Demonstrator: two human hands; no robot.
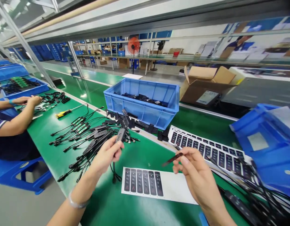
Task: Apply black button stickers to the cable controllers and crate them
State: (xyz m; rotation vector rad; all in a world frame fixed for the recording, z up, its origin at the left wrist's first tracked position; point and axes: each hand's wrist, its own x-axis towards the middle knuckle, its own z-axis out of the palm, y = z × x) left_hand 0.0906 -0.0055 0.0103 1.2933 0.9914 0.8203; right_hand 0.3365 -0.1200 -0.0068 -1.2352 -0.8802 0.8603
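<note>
My left hand [107,156] grips a small black controller housing [120,135] with a row of button holes; a cable with a plug dangles below it. Between thumb and fingertips, my right hand [195,168] pinches a thin dark label strip [171,159], held tilted and apart from the housing. Below both hands lies a white label sheet [176,187], with several black labels on its left part and bare backing on its right. More black controllers with cables [98,138] are heaped left of my left hand. Further label sheets [207,150] lie beyond my right hand.
A blue bin [142,113] of black parts stands behind, with loose black pieces before it. Cabled black units [241,205] and a blue crate [269,150] are at right. A yellow screwdriver [63,113] lies left, near a co-worker's hands [29,100]. An open cardboard box [206,84] sits behind.
</note>
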